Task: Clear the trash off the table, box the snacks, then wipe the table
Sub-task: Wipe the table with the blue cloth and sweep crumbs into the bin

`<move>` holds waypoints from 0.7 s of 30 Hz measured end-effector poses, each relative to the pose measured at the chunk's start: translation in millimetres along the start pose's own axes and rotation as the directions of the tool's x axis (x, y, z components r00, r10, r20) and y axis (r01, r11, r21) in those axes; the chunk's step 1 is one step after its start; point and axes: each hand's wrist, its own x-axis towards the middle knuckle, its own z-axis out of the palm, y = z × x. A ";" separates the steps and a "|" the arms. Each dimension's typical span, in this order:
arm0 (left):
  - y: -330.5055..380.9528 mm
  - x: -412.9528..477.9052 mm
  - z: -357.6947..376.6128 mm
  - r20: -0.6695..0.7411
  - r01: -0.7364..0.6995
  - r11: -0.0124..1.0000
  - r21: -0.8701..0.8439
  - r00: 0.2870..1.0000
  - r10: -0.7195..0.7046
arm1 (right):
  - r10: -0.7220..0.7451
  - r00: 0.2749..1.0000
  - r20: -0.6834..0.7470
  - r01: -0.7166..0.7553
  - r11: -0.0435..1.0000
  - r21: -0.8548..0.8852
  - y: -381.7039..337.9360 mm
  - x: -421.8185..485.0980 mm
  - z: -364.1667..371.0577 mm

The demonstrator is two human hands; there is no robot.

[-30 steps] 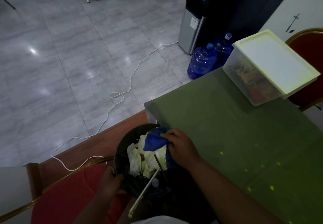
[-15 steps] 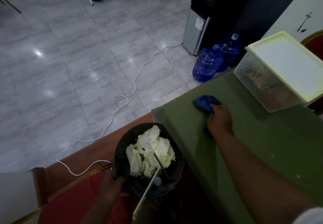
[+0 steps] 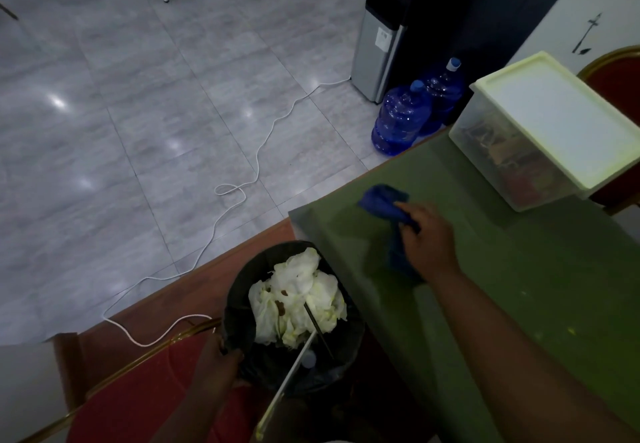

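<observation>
My right hand (image 3: 427, 240) presses a blue cloth (image 3: 382, 202) onto the green table (image 3: 519, 297) near its left corner. My left hand (image 3: 221, 361) grips the rim of a black trash bin (image 3: 242, 283) held beside the table's left edge. The bin holds crumpled white paper (image 3: 298, 293) and chopsticks. A clear snack box (image 3: 509, 162) with a pale closed lid stands at the table's far right. Small yellow crumbs (image 3: 570, 331) dot the cloth near my forearm.
A red chair seat (image 3: 138, 397) with a gold frame lies below the bin. A white cable (image 3: 242, 193) snakes over the tiled floor. Two blue water jugs (image 3: 401, 117) and a dispenser (image 3: 381, 34) stand beyond the table. Another red chair (image 3: 616, 79) is behind the box.
My right hand carried the blue cloth from over the bin onto the table, then slid it slightly toward me. My left hand keeps its hold on the bin.
</observation>
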 end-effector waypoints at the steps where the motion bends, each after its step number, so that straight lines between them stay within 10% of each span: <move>1: -3.3 -2.5 2.5 0.011 0.003 1.000 0.005 1.000 -0.003 | 0.048 0.998 -0.039 -0.052 0.995 -0.086 22.7 5.9 -15.0; 7: -17.2 -28.2 21.2 -0.018 0.024 0.997 0.071 1.000 -0.023 | 0.254 0.965 0.059 -0.224 0.924 -0.311 77.7 -23.0 -21.1; 15: -14.3 -51.9 42.1 -0.002 0.037 0.999 0.039 0.999 -0.037 | -0.153 0.912 0.380 0.172 0.985 -0.015 -34.3 -125.4 49.8; 21: -15.2 -56.4 30.2 -0.033 0.016 1.000 0.013 0.999 -0.016 | -0.108 0.958 0.266 0.041 0.969 0.244 -53.3 -114.7 21.0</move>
